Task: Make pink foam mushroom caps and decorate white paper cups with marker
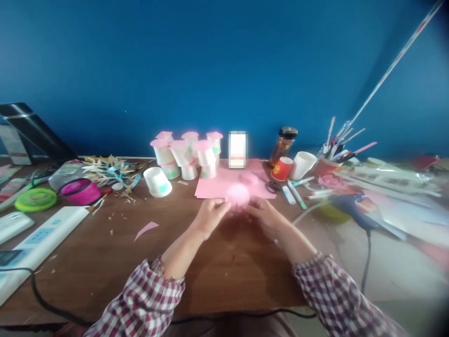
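Both hands hold a small pink paper disc [238, 195] by its edges, above the near side of the pink paper sheets [213, 187]. My left hand [210, 215] pinches its left side with thumb and fingers. On its right side my right hand [268, 216] grips the rim, with some fingertips hidden behind. The disc's surface is washed out by glare. Another pink rounded piece [249, 179] lies on the sheets just beyond. Scissors [272, 187] rest at the sheets' right edge. Stacked white paper cups [182, 153] topped with pink paper stand behind, to the left.
A single white cup [157, 182] stands tilted at left, near a pink scrap [146, 228]. A power strip [42, 243] lies far left. On the right are a red cup [281, 168], a pen holder [326, 167] and a glue gun [356, 210] with its cord.
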`<state>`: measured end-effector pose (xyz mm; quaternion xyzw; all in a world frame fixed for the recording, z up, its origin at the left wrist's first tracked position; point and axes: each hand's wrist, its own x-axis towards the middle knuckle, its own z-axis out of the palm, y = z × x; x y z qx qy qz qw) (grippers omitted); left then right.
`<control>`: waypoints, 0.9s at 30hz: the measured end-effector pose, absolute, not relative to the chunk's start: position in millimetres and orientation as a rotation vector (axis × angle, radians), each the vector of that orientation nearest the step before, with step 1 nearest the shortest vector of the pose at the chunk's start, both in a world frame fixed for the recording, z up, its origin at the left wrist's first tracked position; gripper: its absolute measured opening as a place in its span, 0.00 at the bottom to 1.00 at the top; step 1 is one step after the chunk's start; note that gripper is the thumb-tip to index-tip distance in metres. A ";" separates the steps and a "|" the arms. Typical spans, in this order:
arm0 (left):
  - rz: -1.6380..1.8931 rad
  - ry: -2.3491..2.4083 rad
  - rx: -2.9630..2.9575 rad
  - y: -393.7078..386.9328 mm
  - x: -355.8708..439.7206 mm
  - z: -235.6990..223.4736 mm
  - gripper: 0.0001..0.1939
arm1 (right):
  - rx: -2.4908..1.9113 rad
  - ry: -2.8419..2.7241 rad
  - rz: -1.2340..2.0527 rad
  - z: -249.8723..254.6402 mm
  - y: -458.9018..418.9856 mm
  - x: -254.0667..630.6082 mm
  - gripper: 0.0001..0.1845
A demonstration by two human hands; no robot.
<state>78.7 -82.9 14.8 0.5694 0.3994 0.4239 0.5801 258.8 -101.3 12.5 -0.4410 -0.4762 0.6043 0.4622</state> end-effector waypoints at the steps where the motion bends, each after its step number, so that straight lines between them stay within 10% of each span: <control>1: 1.005 0.969 1.418 -81.9 77.5 14.1 0.14 | -1.074 -1.135 1.507 12.5 -101.3 258.7 0.17; 27: 0.987 1.039 1.681 -82.2 76.7 10.6 0.13 | -1.038 -1.073 1.598 18.5 -101.8 261.1 0.18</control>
